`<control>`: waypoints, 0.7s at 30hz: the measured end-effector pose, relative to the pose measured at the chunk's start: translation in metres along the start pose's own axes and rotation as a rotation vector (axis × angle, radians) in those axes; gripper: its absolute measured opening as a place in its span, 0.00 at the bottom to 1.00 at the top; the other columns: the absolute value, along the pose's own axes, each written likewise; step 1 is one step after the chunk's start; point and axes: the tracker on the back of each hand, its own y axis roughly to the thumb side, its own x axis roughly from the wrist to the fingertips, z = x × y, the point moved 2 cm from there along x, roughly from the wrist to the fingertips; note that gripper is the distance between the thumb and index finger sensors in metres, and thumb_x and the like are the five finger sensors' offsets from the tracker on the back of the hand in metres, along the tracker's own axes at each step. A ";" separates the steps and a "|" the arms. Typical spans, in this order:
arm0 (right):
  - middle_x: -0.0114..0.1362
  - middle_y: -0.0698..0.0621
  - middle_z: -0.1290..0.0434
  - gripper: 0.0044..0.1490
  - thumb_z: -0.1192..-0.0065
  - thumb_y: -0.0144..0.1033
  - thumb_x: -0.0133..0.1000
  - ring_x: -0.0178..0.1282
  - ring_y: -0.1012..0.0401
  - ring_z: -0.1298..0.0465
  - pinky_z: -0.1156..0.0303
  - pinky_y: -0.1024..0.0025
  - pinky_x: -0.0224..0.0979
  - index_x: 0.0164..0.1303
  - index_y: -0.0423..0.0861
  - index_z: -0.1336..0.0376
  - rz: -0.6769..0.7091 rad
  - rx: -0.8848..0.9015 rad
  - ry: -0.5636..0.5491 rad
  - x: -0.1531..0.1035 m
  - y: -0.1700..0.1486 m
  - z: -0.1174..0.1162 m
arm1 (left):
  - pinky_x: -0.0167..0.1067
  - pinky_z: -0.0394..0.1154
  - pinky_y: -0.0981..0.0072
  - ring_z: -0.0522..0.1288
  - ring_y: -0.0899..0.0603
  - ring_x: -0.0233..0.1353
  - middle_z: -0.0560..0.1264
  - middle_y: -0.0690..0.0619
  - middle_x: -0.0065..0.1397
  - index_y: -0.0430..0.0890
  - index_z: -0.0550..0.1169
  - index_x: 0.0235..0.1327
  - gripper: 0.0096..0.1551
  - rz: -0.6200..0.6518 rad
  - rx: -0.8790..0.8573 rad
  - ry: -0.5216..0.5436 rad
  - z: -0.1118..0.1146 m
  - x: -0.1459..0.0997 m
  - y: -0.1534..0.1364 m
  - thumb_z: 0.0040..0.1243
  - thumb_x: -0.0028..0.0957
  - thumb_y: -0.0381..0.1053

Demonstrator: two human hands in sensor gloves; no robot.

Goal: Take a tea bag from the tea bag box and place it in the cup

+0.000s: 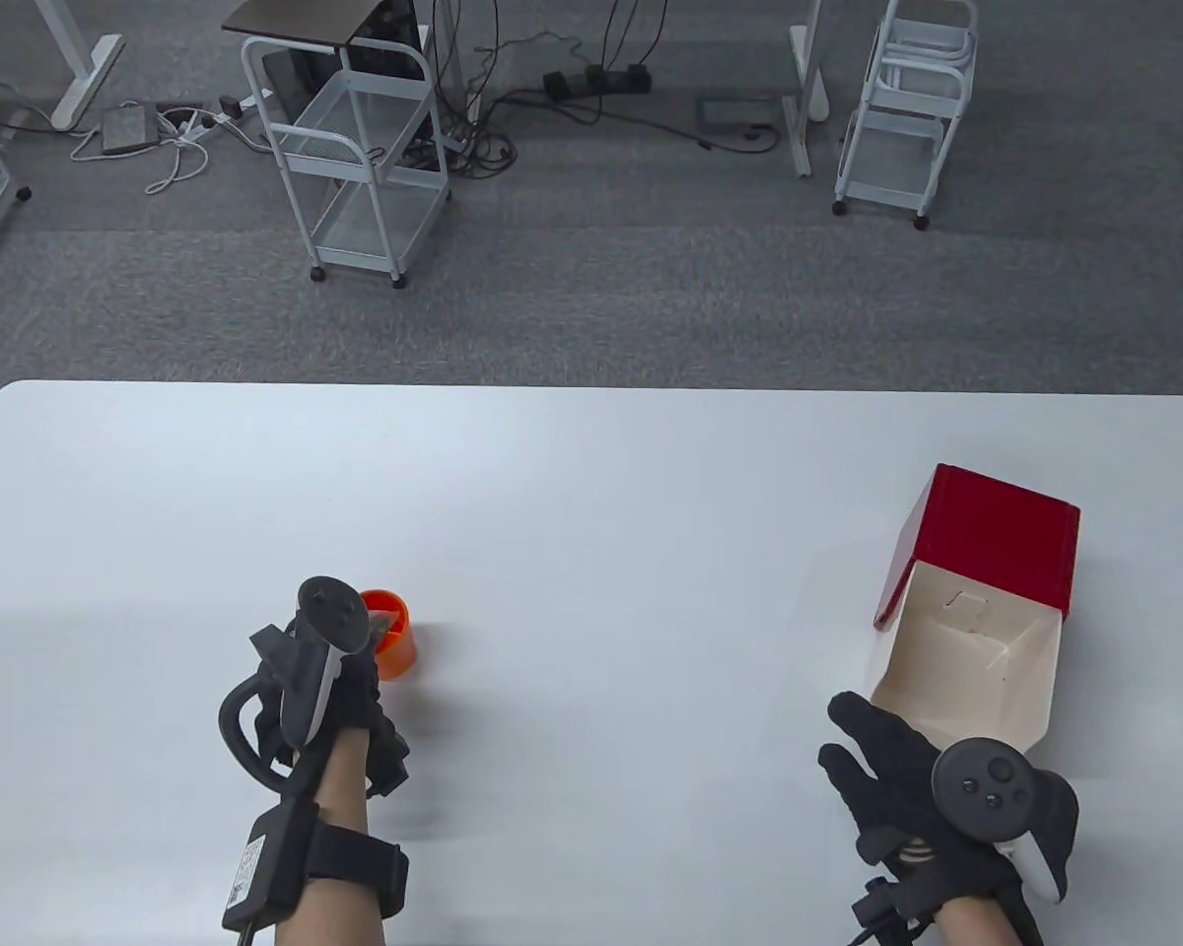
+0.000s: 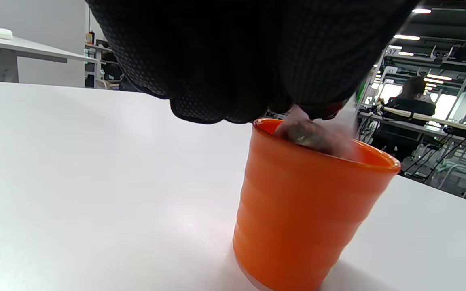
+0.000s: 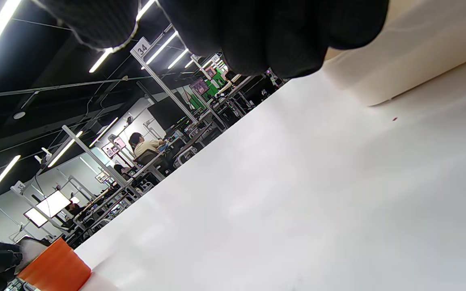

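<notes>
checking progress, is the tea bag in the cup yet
Partly in: the tea bag sits at the orange cup mouth, under the left hand. Whether the fingers have let go is hidden.

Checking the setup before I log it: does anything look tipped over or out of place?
Only the tea bag box: it lies on its side with its flap open toward the right hand. The orange cup stands upright.
</notes>
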 end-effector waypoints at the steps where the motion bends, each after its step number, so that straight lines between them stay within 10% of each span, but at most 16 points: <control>1: 0.75 0.37 0.33 0.40 0.41 0.54 0.53 0.68 0.37 0.30 0.34 0.43 0.71 0.71 0.44 0.40 0.000 -0.001 0.000 0.000 0.000 0.000 | 0.67 0.78 0.62 0.81 0.47 0.68 0.80 0.56 0.71 0.60 0.80 0.63 0.27 0.006 -0.006 0.000 0.000 -0.001 0.000 0.66 0.49 0.60; 21: 0.75 0.37 0.33 0.40 0.41 0.54 0.53 0.68 0.37 0.30 0.34 0.43 0.71 0.71 0.44 0.40 0.029 0.017 -0.003 0.000 0.002 -0.001 | 0.72 0.70 0.50 0.71 0.37 0.78 0.69 0.46 0.83 0.53 0.72 0.75 0.38 0.476 -0.613 -0.088 -0.021 -0.086 0.026 0.57 0.52 0.66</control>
